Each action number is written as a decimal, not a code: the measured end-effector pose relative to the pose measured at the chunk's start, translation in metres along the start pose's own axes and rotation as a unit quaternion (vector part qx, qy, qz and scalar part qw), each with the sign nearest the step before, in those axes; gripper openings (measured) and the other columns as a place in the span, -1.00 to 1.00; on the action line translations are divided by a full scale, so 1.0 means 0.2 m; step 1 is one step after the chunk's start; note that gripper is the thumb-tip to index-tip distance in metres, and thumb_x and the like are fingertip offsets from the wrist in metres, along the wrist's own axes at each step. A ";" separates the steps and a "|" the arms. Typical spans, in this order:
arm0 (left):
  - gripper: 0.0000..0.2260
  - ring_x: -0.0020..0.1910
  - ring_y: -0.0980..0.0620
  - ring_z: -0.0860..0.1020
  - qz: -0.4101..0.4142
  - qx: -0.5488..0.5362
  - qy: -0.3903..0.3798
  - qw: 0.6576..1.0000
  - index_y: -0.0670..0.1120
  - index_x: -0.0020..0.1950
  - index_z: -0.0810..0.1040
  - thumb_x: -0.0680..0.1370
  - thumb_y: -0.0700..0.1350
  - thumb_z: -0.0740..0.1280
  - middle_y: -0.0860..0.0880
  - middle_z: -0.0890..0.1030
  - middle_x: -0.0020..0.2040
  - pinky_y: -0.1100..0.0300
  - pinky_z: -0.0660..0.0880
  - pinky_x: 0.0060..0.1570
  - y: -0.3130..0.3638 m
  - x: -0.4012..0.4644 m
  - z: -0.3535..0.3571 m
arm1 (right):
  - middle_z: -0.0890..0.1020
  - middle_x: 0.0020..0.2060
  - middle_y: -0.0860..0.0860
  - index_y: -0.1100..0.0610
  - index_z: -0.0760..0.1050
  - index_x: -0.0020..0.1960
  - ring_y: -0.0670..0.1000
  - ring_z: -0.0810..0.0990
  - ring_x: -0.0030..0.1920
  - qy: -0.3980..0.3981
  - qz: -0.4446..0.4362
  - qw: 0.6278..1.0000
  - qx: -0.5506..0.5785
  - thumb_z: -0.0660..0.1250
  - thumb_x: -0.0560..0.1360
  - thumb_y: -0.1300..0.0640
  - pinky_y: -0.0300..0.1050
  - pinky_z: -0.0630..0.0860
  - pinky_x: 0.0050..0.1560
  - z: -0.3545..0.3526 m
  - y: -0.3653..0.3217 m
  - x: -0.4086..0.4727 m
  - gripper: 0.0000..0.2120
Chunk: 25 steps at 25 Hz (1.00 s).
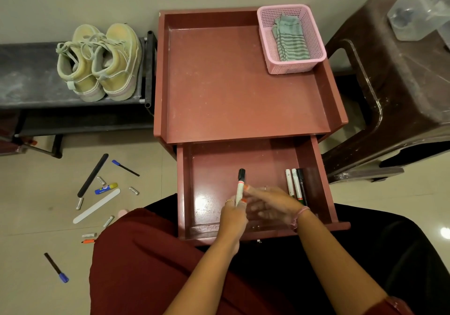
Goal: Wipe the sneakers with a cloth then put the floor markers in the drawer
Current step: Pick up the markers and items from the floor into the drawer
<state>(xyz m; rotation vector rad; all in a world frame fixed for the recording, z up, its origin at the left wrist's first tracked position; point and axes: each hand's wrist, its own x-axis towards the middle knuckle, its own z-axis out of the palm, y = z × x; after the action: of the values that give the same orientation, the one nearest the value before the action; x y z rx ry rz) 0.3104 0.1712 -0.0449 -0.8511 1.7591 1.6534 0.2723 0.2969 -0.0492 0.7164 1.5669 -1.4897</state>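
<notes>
1. The red-brown cabinet (pixel 243 83), smooth and a little scuffed, has a tray-shaped top surface; everything below is placed against it. Its drawer (pixel 314 168) is pulled out at the front, with a glossy floor that reflects light.
2. The sneakers (pixel 99 64), pale yellowish fabric with grey laces, stand as a pair on the dark shoe rack (pixel 29 76) left of the cabinet. Judging by the cloth being put away, the wiping looks finished.
3. A pink mesh basket (pixel 314 34) sits in the back right corner of the cabinet top, holding the folded, striped grey-green cloth (pixel 291 39).
4. The left hand (pixel 233 219) is curled around a white marker with a black cap (pixel 239 188), held upright over the drawer. The right hand (pixel 272 205) is blurred, fingers extended flat just beside that marker, holding nothing.
5. Three markers (pixel 295 185) already lie side by side against the drawer's right wall.
6. To do this step well, I would lay the held marker flat, parallel to those three, so the round barrels do not roll.
7. On the tiled floor left of the cabinet lie more pens (pixel 125 168), a nail file (pixel 97 205), a glue stick (pixel 106 188) and small batteries (pixel 133 190); only the markers belong in the drawer.
</notes>
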 end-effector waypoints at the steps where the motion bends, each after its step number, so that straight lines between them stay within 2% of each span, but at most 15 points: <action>1: -0.79 -0.22 0.09 0.44 0.020 0.033 -0.001 0.999 -0.01 0.19 0.52 0.64 -0.14 0.14 -0.06 0.50 -0.10 0.23 0.44 -0.21 -0.01 0.01 0.00 | 0.68 -0.15 -0.02 0.15 0.61 0.07 -0.11 0.58 -0.19 -0.028 -0.006 1.000 0.013 0.42 0.45 -0.06 -0.28 0.51 -0.26 0.04 0.00 -0.02 -0.67; 3: -0.79 -0.17 0.09 0.48 0.040 0.062 -0.002 0.997 0.05 0.20 0.51 0.63 -0.13 0.16 -0.11 0.54 0.02 0.28 0.43 -0.23 -0.02 0.02 0.00 | 0.66 -0.16 0.01 0.21 0.59 0.10 -0.08 0.58 -0.15 -0.029 -0.029 0.998 0.041 0.43 0.45 0.08 -0.24 0.51 -0.18 0.08 0.00 -0.01 -0.71; 5: -0.72 -0.13 0.14 0.47 0.038 0.072 -0.012 0.997 0.02 0.32 0.47 0.61 -0.12 0.23 -0.10 0.54 0.13 0.38 0.40 -0.21 -0.01 0.01 -0.01 | 0.66 -0.18 0.04 0.24 0.58 0.08 -0.07 0.61 -0.18 0.004 -0.045 0.995 0.093 0.41 0.46 0.18 -0.26 0.54 -0.22 0.08 0.00 0.02 -0.77; 7: -0.57 0.05 0.17 0.45 0.018 0.045 -0.007 0.999 -0.05 0.45 0.36 0.58 -0.09 0.29 -0.06 0.44 0.34 0.38 0.36 0.01 -0.01 0.01 -0.02 | 0.66 -0.21 0.06 0.23 0.57 0.06 -0.05 0.63 -0.23 0.082 -0.067 0.989 0.108 0.38 0.47 0.22 -0.25 0.55 -0.29 0.05 0.00 0.08 -0.82; 8: -0.55 0.13 0.17 0.43 0.006 0.012 0.003 1.000 -0.05 0.45 0.34 0.57 -0.10 0.31 -0.05 0.39 0.39 0.33 0.33 0.10 0.00 0.01 -0.03 | 0.66 -0.22 0.07 0.23 0.58 0.06 -0.02 0.63 -0.22 0.144 -0.077 0.985 0.062 0.38 0.47 0.22 -0.23 0.55 -0.29 0.01 0.01 0.14 -0.82; 10: -0.66 0.22 0.13 0.44 -0.008 -0.045 0.022 0.999 0.00 0.33 0.42 0.56 -0.14 0.32 -0.03 0.41 0.37 0.23 0.36 0.21 0.01 0.01 -0.04 | 0.66 -0.16 0.11 0.23 0.60 0.03 0.08 0.63 -0.10 0.258 -0.079 0.953 -0.141 0.37 0.45 0.20 -0.18 0.49 -0.20 -0.10 0.05 0.25 -0.82; 11: -0.72 0.25 0.10 0.45 -0.013 -0.065 0.026 0.997 0.00 0.26 0.44 0.55 -0.17 0.31 -0.04 0.44 0.35 0.17 0.38 0.26 0.02 0.00 -0.05 | 0.66 -0.12 0.13 0.23 0.59 0.01 0.13 0.62 -0.04 0.286 -0.063 0.925 -0.242 0.36 0.45 0.19 -0.17 0.45 -0.17 -0.14 0.07 0.29 -0.83; 13: -0.77 0.29 0.05 0.46 -0.022 -0.084 0.024 0.996 -0.01 0.18 0.46 0.56 -0.21 0.30 -0.06 0.49 0.30 0.08 0.39 0.33 0.04 -0.01 -0.05 | 0.64 -0.04 0.18 0.26 0.54 0.02 0.18 0.59 0.03 0.291 -0.028 0.883 -0.366 0.35 0.46 0.16 -0.12 0.45 -0.11 -0.19 0.12 0.34 -0.80; 15: -0.80 0.28 0.04 0.46 -0.030 -0.081 0.022 0.996 0.00 0.14 0.48 0.55 -0.21 0.30 -0.06 0.50 0.28 0.03 0.40 0.34 0.05 -0.01 -0.05 | 0.62 0.02 0.19 0.25 0.51 0.08 0.19 0.58 0.08 0.292 -0.015 0.855 -0.429 0.32 0.50 0.13 -0.06 0.50 0.00 -0.23 0.17 0.36 -0.77; 17: -0.81 0.26 0.05 0.47 -0.034 -0.081 0.022 0.996 0.00 0.12 0.48 0.55 -0.21 0.30 -0.05 0.50 0.26 0.01 0.40 0.34 0.06 -0.01 -0.05 | 0.61 0.06 0.20 0.24 0.49 0.14 0.21 0.58 0.10 0.312 -0.004 0.843 -0.438 0.29 0.53 0.12 -0.01 0.51 0.05 -0.26 0.21 0.37 -0.75; 20: -0.82 0.18 0.08 0.49 -0.040 -0.088 0.022 0.995 0.00 0.12 0.48 0.55 -0.21 0.30 -0.03 0.51 0.21 0.05 0.43 0.30 0.06 -0.01 -0.05 | 0.59 0.09 0.21 0.24 0.45 0.20 0.24 0.59 0.09 0.345 0.032 0.839 -0.420 0.34 0.50 0.14 0.04 0.54 0.03 -0.34 0.22 0.35 -0.69; 23: -0.80 0.00 0.19 0.50 -0.041 -0.089 0.020 0.995 -0.03 0.16 0.49 0.56 -0.22 0.29 0.00 0.52 0.15 0.12 0.47 0.19 0.07 -0.01 -0.05 | 0.59 0.10 0.21 0.24 0.44 0.22 0.24 0.59 0.09 0.346 0.056 0.843 -0.408 0.40 0.47 0.11 0.04 0.54 0.02 -0.37 0.22 0.34 -0.61; 25: -0.78 -0.07 0.21 0.49 -0.044 -0.092 0.018 0.995 -0.06 0.20 0.49 0.56 -0.22 0.29 -0.01 0.52 0.14 0.14 0.48 0.13 0.06 -0.01 -0.05 | 0.58 0.11 0.22 0.24 0.45 0.22 0.25 0.58 0.10 0.340 0.056 0.838 -0.424 0.35 0.50 0.12 0.04 0.53 0.04 -0.36 0.23 0.35 -0.65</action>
<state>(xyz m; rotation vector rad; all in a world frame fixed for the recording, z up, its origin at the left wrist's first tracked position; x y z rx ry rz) 0.3022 0.1616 -0.0351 -1.0327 1.5854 1.7710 0.2642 0.3632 -0.1355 0.7960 2.4018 -0.2996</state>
